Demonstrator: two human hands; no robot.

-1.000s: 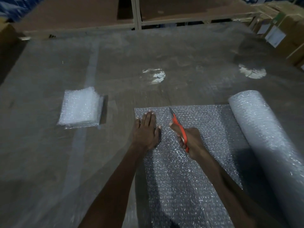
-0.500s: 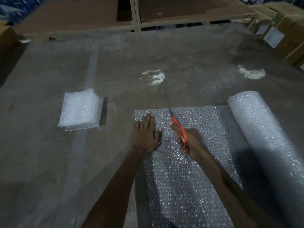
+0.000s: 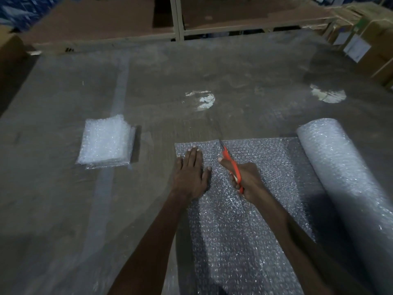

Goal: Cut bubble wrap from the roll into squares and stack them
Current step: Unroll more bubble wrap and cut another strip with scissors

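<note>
A bubble wrap roll (image 3: 344,173) lies at the right, with its unrolled sheet (image 3: 265,162) spread flat towards the left. My left hand (image 3: 190,173) presses flat on the sheet's left strip, fingers together. My right hand (image 3: 244,179) grips orange-handled scissors (image 3: 230,162), whose blades point away from me and reach the sheet's far edge. A stack of cut bubble wrap squares (image 3: 106,143) rests on the table to the left, apart from both hands.
The brown table (image 3: 212,71) is covered with clear plastic film and shows two bright light reflections. Shelving (image 3: 178,18) stands behind the table. Cardboard boxes (image 3: 372,39) sit at the far right.
The scissors in my right hand have advanced slightly towards the sheet's far edge. My left hand stays pressed on the strip.
</note>
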